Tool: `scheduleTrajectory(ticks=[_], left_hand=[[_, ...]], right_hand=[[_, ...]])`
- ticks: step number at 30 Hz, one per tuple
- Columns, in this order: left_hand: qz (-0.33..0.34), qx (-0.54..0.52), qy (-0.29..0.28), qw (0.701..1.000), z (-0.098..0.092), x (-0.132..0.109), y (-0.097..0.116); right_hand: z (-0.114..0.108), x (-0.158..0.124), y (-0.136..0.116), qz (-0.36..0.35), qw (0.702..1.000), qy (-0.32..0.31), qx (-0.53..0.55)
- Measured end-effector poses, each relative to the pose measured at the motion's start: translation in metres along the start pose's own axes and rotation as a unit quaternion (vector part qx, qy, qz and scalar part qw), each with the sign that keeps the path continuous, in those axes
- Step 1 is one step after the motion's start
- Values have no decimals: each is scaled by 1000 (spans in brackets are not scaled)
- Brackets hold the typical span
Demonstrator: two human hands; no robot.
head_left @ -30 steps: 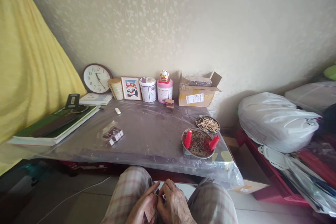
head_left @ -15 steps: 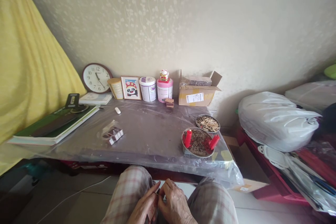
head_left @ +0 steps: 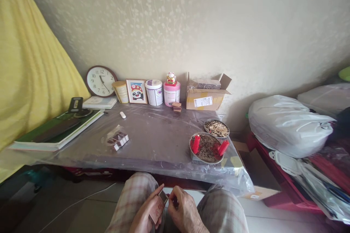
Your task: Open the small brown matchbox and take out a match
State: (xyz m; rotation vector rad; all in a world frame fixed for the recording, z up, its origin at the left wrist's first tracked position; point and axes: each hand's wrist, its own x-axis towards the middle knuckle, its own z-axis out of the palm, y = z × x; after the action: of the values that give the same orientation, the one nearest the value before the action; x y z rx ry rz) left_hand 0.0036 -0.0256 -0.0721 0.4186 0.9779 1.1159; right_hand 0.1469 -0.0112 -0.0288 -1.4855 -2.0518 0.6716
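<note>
Low in the view, between my knees, my left hand (head_left: 146, 214) grips a small matchbox (head_left: 158, 206) with a reddish label, its end turned up toward the table. My right hand (head_left: 183, 212) is beside it, fingers pinched together at the box's open end; what they pinch is too small to name. On the table ahead stand a round metal dish (head_left: 207, 148) holding two red candles and a smaller dish of matchsticks (head_left: 216, 128). A wrapped pack of matchboxes (head_left: 118, 140) lies at the table's left middle.
The low table (head_left: 153, 142) is covered in clear plastic. Along the wall stand a clock (head_left: 100, 81), a framed picture, tins (head_left: 154, 93) and an open cardboard box (head_left: 205, 95). Books lie at the left (head_left: 58, 129). White plastic bags (head_left: 287, 125) pile up at the right.
My hands have drawn slightly apart. The left hand has tilted the matchbox up so its label and end show, while the right hand's pinched fingers have pulled away from it.
</note>
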Motion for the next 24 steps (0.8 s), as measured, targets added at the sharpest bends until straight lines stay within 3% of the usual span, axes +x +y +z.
scheduleTrajectory(ticks=[4, 6, 11, 24], left_hand=[[-4, -33, -4, 999, 9, -13, 12], [-14, -41, -4, 999, 14, -21, 20], [-26, -62, -7, 998, 22, -29, 30], [-43, -71, -8, 997, 24, -29, 28]], right_hand=[[-6, 3, -2, 17, 978, 4, 208], [-8, 4, -2, 23, 967, 11, 254], [-12, 4, -3, 37, 954, 14, 296], [-17, 5, -11, 42, 948, 5, 315]])
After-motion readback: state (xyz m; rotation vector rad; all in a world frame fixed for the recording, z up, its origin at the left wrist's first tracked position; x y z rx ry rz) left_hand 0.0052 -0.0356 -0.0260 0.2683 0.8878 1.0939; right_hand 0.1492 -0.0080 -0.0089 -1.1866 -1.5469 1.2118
